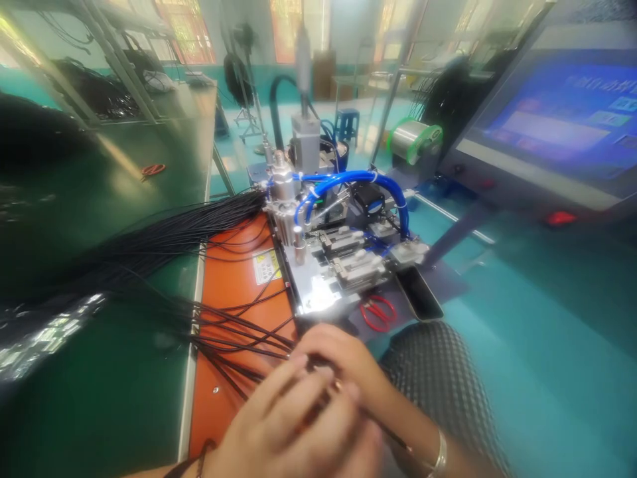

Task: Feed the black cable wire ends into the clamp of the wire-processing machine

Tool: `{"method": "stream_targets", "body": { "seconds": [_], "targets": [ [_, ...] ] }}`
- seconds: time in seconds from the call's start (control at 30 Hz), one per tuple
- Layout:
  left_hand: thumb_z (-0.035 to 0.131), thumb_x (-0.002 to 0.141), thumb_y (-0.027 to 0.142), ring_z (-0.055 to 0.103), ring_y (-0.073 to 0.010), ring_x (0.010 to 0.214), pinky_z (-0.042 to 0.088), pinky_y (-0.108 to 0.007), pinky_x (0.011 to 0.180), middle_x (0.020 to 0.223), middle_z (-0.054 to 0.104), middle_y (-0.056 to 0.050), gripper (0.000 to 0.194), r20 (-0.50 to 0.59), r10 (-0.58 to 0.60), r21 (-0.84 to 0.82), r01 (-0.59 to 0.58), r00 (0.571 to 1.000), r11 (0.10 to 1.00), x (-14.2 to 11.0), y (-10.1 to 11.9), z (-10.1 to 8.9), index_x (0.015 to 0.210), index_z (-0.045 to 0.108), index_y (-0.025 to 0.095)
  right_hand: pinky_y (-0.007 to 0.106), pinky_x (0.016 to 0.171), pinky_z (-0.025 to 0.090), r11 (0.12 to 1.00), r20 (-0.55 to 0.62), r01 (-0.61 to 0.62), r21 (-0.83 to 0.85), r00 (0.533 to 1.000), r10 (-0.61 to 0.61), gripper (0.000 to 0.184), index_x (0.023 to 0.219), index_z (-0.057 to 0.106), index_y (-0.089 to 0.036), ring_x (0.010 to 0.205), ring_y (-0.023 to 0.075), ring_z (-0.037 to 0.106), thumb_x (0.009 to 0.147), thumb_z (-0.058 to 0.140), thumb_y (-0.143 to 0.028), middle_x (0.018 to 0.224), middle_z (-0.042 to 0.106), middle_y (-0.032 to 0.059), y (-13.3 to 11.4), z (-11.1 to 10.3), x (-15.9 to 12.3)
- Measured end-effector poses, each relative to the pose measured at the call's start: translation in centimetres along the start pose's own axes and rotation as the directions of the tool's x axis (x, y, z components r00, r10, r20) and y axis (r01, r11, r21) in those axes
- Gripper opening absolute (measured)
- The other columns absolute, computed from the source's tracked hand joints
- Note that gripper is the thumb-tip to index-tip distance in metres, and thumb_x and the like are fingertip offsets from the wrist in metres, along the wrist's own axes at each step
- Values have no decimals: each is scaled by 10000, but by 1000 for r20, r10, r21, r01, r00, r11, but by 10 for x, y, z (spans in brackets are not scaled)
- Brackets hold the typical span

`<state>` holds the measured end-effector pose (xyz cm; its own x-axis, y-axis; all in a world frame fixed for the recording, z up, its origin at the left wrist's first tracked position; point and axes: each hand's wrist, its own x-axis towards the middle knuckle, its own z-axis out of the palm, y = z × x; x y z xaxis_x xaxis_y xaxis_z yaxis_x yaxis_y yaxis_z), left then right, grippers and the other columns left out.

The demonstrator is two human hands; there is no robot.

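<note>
Right hand (343,355) closed on black cables (243,324) | left hand (298,425) curled against it, exact grip too blurred to tell | cables lie across the orange tabletop (213,425), running up to the hands, perhaps so their ends gather within easy reach | farther off, a green-rimmed spool (424,143) carries wound silvery wire (402,139).

Counted: two red-looped hand tools (377,312), one black rectangular smartphone (419,293), one green-rimmed spool of silvery wire (414,140), one blue stool (347,122), one lit blue screen (557,126). Slender black cables (199,229): numerous, overlapping, exact number indeterminable.
</note>
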<state>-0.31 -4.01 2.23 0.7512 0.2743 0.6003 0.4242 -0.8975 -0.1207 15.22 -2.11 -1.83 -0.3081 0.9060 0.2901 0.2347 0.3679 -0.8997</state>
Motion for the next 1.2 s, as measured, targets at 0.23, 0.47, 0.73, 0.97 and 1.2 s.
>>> {"method": "stream_targets", "body": {
  "seconds": [0.23,0.47,0.73,0.97,1.2],
  "targets": [
    [428,728,-3,547,-268,738,457,-427,663,774,557,-79,298,645,-472,482,160,601,862,5,-34,-4,858,650,147,216,726,476,990,-71,-133,36,988,135,137,905,682,-217,802,131,617,786,702,-281,878,666,7,6,-6,-6],
    [437,689,14,547,-221,662,426,-354,621,738,577,-54,246,659,-323,261,196,679,945,2,-32,6,778,612,163,253,810,478,985,-7,-170,-37,985,170,219,990,667,-223,907,153,610,784,674,-149,981,666,18,3,-20,-9],
    [398,731,14,543,-259,822,426,-385,673,966,597,-105,336,420,-270,193,205,867,959,8,-37,4,988,575,138,272,834,499,998,-39,-33,-55,999,31,214,954,705,-221,922,152,629,823,595,-93,970,689,41,11,-30,-19],
    [421,737,-17,563,-251,758,463,-397,651,807,591,-71,247,562,-296,168,245,772,955,2,-37,14,822,582,150,282,812,502,995,-183,-100,-20,979,95,222,829,689,-215,884,158,630,777,568,-36,906,683,33,15,-19,-24],
    [464,847,85,584,-233,946,470,-392,835,992,649,-86,144,278,-225,20,228,934,973,-4,-42,21,858,597,139,270,746,498,948,-340,-249,196,890,304,106,851,594,-203,830,155,611,797,588,-112,867,630,18,21,-5,-26]
  ]
}}
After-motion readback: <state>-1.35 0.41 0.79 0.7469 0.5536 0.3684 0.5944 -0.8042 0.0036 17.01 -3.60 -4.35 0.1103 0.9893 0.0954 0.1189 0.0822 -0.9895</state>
